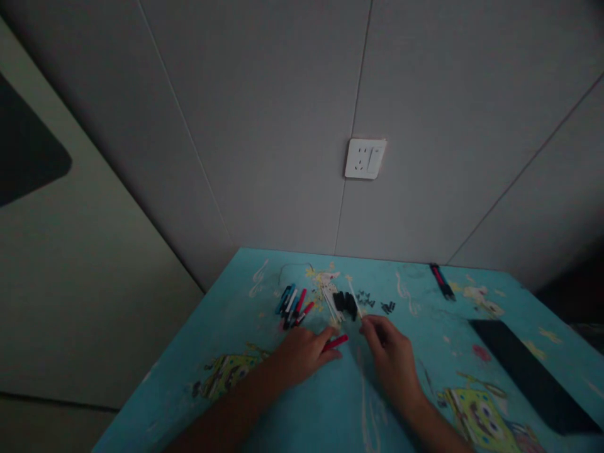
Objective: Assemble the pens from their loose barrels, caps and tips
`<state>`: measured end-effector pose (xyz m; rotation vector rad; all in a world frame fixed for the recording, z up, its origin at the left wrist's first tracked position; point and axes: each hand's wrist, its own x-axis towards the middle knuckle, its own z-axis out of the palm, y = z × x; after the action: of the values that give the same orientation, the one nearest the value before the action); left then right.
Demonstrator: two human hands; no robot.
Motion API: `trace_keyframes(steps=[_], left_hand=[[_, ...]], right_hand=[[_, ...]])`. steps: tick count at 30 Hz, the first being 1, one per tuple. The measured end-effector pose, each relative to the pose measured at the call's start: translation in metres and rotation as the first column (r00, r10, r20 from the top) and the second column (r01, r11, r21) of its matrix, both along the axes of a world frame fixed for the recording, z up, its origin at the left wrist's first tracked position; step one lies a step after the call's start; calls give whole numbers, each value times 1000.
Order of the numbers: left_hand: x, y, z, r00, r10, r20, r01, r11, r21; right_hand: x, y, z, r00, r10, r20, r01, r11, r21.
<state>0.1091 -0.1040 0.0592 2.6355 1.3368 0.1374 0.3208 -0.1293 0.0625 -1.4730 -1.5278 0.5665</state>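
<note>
My left hand (304, 353) is closed around a short red pen barrel (336, 343), low over the tabletop. In the fingertips of my right hand (391, 353) is the lower end of a thin white stick (355, 298), which looks like a pen refill and points away from me. Just beyond the left hand lies a pile of blue, white, black and red pen barrels (291, 305). Several more thin white sticks (331, 304) rest side by side between the hands, next to a cluster of black pieces (346, 302) that may be pen caps.
Small dark parts (366, 298) and another little group of dark bits (388, 307) lie right of the black cluster. Farther right are a dark red-and-black item (442, 282) and a long black flat panel (533, 371). Behind the cartoon-printed table (226, 314) stands a wall with a socket (365, 158).
</note>
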Motion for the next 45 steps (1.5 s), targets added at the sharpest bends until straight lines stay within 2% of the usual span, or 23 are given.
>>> trace_keyframes(steps=[2, 7, 13, 16, 20, 26, 31, 39, 45], left_hand=[[0, 0, -3, 1000, 8, -26, -8, 1000, 1], [-1, 0, -7, 1000, -24, -17, 24, 1000, -7], [-3, 1, -7, 1000, -21, 14, 21, 999, -26], [-5, 1, -6, 999, -39, 10, 40, 998, -50], [-5, 2, -4, 998, -66, 18, 67, 996, -66], [-3, 1, -4, 998, -66, -22, 66, 998, -25], [-3, 1, -2, 997, -74, -22, 73, 997, -34], [-3, 1, -1, 999, -49, 1, 49, 998, -32], [-4, 0, -4, 998, -67, 13, 67, 997, -31]], right_hand=[[-8, -4, 1, 991, 3, -130, 3, 999, 42], [-9, -8, 7, 960, 51, -275, -20, 993, 114], [-8, -7, 10, 853, 60, -519, -123, 988, -88], [-14, -11, 11, 810, 121, -573, -217, 971, -101], [-19, -16, 12, 807, 195, -557, -279, 958, -70], [-17, -17, 11, 844, 189, -502, -246, 968, -49], [-19, -15, 7, 861, 235, -451, -222, 971, 84], [-17, -15, 2, 906, 252, -340, -218, 967, 134], [-20, -16, 10, 924, 280, -259, -277, 960, 46]])
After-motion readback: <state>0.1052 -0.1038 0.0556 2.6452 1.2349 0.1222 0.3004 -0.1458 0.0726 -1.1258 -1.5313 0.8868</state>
